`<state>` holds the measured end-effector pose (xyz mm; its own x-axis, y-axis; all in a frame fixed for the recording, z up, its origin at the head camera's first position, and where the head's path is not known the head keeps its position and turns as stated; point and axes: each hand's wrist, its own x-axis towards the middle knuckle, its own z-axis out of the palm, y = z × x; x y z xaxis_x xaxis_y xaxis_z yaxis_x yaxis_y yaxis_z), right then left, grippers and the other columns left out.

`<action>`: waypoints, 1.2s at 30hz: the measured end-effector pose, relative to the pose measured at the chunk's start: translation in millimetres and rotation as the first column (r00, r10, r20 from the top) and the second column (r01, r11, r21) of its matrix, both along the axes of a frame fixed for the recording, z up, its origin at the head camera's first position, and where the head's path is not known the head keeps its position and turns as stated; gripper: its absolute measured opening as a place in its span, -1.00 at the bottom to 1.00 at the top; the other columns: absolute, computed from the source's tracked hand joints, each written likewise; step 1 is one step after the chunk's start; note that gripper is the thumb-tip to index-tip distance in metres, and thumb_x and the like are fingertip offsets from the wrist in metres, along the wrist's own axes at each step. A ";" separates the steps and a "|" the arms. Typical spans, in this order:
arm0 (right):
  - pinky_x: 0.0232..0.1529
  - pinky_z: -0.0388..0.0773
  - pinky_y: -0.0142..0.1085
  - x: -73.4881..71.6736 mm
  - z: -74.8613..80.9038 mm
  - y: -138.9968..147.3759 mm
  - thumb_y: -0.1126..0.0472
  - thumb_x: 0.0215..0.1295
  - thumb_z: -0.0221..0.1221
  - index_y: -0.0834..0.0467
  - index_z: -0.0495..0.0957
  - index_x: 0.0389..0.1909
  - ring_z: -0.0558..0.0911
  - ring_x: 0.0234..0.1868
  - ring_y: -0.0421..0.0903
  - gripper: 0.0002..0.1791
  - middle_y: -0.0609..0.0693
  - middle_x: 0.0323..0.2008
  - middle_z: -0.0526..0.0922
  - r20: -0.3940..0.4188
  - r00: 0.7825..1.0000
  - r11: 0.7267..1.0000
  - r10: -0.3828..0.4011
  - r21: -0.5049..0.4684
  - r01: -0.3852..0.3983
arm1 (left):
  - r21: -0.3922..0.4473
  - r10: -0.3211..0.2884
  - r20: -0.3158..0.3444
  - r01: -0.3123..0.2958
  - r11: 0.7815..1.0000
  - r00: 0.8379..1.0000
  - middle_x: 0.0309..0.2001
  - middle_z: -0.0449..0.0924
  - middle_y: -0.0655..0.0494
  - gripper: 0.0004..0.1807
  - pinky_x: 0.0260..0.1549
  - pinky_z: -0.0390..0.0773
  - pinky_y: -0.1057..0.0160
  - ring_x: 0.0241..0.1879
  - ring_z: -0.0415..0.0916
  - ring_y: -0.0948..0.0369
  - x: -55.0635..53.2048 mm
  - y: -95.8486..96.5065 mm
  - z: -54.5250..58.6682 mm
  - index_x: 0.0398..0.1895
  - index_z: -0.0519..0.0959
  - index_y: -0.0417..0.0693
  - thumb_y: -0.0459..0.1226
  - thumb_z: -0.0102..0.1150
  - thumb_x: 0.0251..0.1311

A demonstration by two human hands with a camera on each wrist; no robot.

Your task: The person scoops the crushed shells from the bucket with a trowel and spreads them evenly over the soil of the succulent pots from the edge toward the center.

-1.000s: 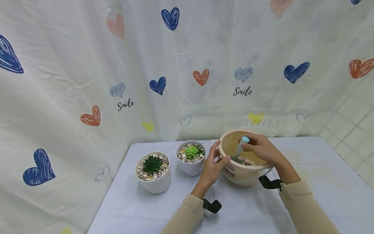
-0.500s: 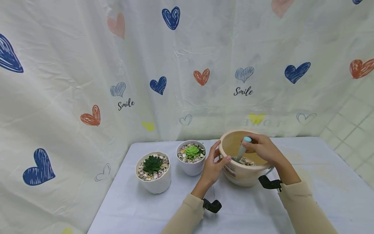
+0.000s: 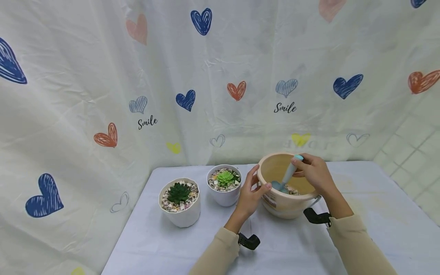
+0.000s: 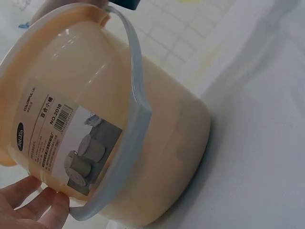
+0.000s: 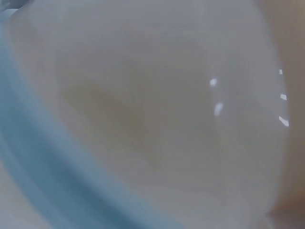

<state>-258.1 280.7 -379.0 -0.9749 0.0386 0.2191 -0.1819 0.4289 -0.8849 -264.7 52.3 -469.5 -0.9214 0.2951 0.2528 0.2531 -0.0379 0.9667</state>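
A cream bucket (image 3: pixel 285 206) with a grey-blue carrying handle stands at the right of the table, stones (image 3: pixel 293 191) visible inside. At its left rim, my left hand (image 3: pixel 250 194) holds on with thumb and fingers; its fingertips (image 4: pixel 55 205) also show by the handle's joint in the left wrist view. My right hand (image 3: pixel 314 173) grips the light-blue handle of a small trowel (image 3: pixel 288 173), which slants into the bucket. The trowel's blade is low by the near-left wall, partly hidden by the rim. The right wrist view is blurred, mostly bucket wall (image 5: pixel 167 95) and handle.
Left of the bucket stands a round white pot (image 3: pixel 225 198) with a light green succulent and pebbles. Farther left and nearer is a white faceted pot (image 3: pixel 183 219) with a dark green succulent. A heart-printed curtain (image 3: pixel 206 118) hangs behind the white-covered table (image 3: pixel 144 244).
My right hand has shifted right and slightly up, tilting the trowel's handle further right. More of its blade shows inside the bucket. The left hand keeps its place on the rim.
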 end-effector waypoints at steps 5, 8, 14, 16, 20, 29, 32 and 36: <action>-0.25 0.75 -0.24 -0.5 -0.5 1.3 -0.04 0.56 0.08 0.40 0.49 0.21 0.73 -0.32 -0.31 -0.44 -0.22 -0.35 0.68 -0.025 0.996 0.993 -0.090 -0.074 0.087 | 0.022 -0.009 0.012 0.008 1.000 1.000 0.44 0.41 -0.09 -0.21 0.41 0.39 -0.05 0.45 0.34 0.10 -1.5 -0.8 -0.8 0.56 0.17 0.50 0.04 0.27 0.31; -0.28 0.75 -0.28 -0.8 -0.6 2.3 -0.07 0.54 0.09 0.39 0.52 0.19 0.72 -0.35 -0.34 -0.43 -0.31 -0.40 0.67 -0.045 0.988 0.982 -0.146 -0.125 0.139 | 0.030 -0.018 0.009 0.017 0.999 1.000 0.44 0.41 -0.10 -0.22 0.41 0.38 -0.07 0.46 0.34 0.09 -2.2 -1.1 -1.3 0.56 0.16 0.51 0.03 0.26 0.32; -0.34 0.73 -0.32 -1.3 1.9 1.8 -0.14 0.46 0.16 0.20 0.57 0.02 0.75 -0.45 -0.33 -0.54 -0.33 -0.43 0.68 -0.005 0.965 0.929 -0.261 -0.274 0.250 | 0.044 -0.034 0.000 0.034 0.998 0.999 0.44 0.41 -0.08 -0.21 0.42 0.35 -0.11 0.46 0.33 0.07 -2.6 -1.5 -1.2 0.57 0.15 0.49 0.02 0.25 0.32; -0.37 0.72 -0.35 -1.3 3.5 1.3 -0.13 0.42 0.21 0.17 0.58 -0.01 0.75 -0.49 -0.32 -0.57 -0.32 -0.43 0.69 0.024 0.958 0.896 -0.286 -0.347 0.276 | 0.042 -0.034 0.005 0.033 0.999 0.999 0.44 0.42 -0.06 -0.21 0.43 0.35 -0.10 0.46 0.33 0.09 -2.0 -1.6 -1.0 0.57 0.15 0.49 0.01 0.25 0.32; -0.42 0.71 -0.35 -1.6 5.3 2.0 -0.08 0.38 0.28 0.16 0.59 -0.09 0.75 -0.54 -0.27 -0.63 -0.25 -0.45 0.71 0.064 0.952 0.830 -0.299 -0.475 0.292 | 0.050 -0.033 0.011 0.033 0.998 0.999 0.43 0.43 -0.05 -0.21 0.44 0.34 -0.09 0.45 0.33 0.10 -1.1 -1.5 -1.3 0.57 0.15 0.48 -0.01 0.26 0.32; -0.43 0.71 -0.35 -1.1 3.8 13.9 0.05 0.41 0.26 0.06 0.64 -0.28 0.76 -0.50 -0.23 -0.84 -0.12 -0.42 0.67 0.115 0.946 0.718 -0.302 -0.625 0.305 | 0.053 -0.033 0.027 0.032 0.998 0.999 0.40 0.46 0.12 -0.21 0.45 0.33 -0.05 0.45 0.33 0.14 -0.5 -1.2 -0.8 0.57 0.15 0.50 -0.02 0.25 0.33; -0.41 0.71 -0.35 1.1 4.2 16.8 0.05 0.41 0.27 0.07 0.64 -0.30 0.75 -0.47 -0.23 -0.83 -0.11 -0.38 0.65 0.135 0.942 0.687 -0.307 -0.654 0.318 | 0.058 -0.034 0.026 0.032 0.998 0.999 0.39 0.46 0.12 -0.22 0.45 0.33 -0.06 0.44 0.33 0.14 -0.9 -1.2 -1.3 0.57 0.15 0.49 -0.03 0.25 0.34; -0.38 0.72 -0.34 3.9 4.3 19.9 0.01 0.40 0.26 0.08 0.62 -0.25 0.73 -0.44 -0.23 -0.79 -0.10 -0.35 0.63 0.151 0.941 0.672 -0.302 -0.666 0.323 | 0.055 -0.035 0.031 0.033 0.998 0.999 0.40 0.45 0.13 -0.21 0.45 0.31 -0.07 0.45 0.32 0.15 -1.0 -1.3 -1.6 0.57 0.14 0.51 0.00 0.25 0.34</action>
<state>-254.2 300.6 -374.7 -0.8832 0.4688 -0.0127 -0.1212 -0.2544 -0.9595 -265.7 51.1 -471.1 -0.9188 0.3133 0.2403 0.2200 -0.0991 0.9704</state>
